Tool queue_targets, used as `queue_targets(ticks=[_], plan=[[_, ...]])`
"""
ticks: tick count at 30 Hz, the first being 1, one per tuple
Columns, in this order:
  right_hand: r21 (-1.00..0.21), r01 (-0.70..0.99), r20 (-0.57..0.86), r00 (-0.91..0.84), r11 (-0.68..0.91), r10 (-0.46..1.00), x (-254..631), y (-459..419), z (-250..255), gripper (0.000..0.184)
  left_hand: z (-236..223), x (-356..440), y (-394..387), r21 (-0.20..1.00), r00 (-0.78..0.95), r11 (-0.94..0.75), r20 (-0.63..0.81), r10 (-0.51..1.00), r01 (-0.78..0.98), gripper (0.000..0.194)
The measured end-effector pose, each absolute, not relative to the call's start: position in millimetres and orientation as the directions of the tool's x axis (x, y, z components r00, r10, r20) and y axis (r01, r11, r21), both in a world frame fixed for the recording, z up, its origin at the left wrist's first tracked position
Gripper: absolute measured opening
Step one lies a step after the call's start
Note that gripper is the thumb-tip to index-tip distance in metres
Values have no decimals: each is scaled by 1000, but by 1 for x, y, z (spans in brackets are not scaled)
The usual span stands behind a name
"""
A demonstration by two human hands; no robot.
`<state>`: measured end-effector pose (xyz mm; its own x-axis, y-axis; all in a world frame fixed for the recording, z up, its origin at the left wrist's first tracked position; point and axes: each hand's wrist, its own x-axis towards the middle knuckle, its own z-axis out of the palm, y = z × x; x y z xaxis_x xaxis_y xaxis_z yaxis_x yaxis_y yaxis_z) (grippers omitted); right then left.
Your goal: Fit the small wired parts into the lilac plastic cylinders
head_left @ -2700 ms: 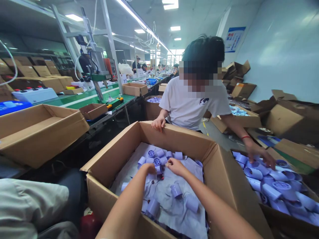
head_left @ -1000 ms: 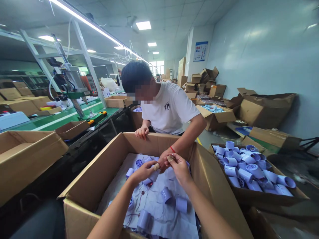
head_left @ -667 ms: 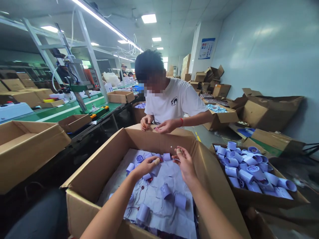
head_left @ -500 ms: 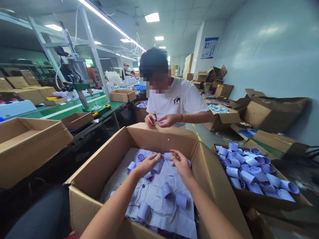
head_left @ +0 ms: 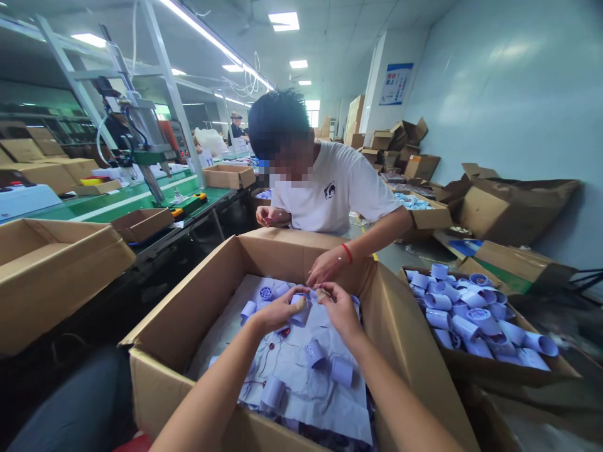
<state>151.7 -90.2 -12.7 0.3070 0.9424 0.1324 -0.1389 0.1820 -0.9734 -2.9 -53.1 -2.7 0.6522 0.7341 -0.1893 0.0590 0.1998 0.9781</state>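
Standing across the room, I see a person's left hand (head_left: 279,311) curled around a pale violet cup (head_left: 300,312), its thumb, with a tan wrap (head_left: 298,305), pressed against the side. The cup is a short, smooth, straight-walled cylinder, faintly glossy and a single colour where it shows; the fingers cover part of it, and I cannot make out its inside. It sits at the fingertips of that hand, above the white sheet (head_left: 336,411) lining a deep cardboard box (head_left: 183,298). Just to its right, the right hand (head_left: 340,307) has thumb and forefinger brought close together, the other fingers bent; I cannot tell whether anything is caught between them. Right beyond those fingertips comes a co-worker's hand (head_left: 325,267) with a red bracelet (head_left: 347,253), reaching over the box's far wall. Similar cups lie around: a spoked cup end (head_left: 266,293) faces up beyond the left hand, and two cups, one tilted (head_left: 315,355) and one beside it (head_left: 342,371), rest on the nearer side of the right hand. Below the left hand are a small red piece (head_left: 284,332) and thin dark wires (head_left: 265,364). Well to the right of both hands, a second box (head_left: 563,371) is heaped with more violet cups (head_left: 475,320).
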Motion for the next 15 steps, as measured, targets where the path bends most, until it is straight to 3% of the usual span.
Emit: queue_targets(ticks=[5, 10, 15], plan=[[-931, -333, 13, 378, 148, 926, 155, -92, -6, 45, -6, -7, -46, 975, 552, -27, -102, 827, 220, 73], [-918, -361, 23, 368, 166, 929, 155, -95, -3, 42, -16, -5, -41, 873, 552, -312, 61, 832, 374, 89], [-886, -431, 46, 283, 170, 958, 153, -99, 2, 40, -17, -6, -39, 841, 509, -339, 89, 856, 423, 88]])
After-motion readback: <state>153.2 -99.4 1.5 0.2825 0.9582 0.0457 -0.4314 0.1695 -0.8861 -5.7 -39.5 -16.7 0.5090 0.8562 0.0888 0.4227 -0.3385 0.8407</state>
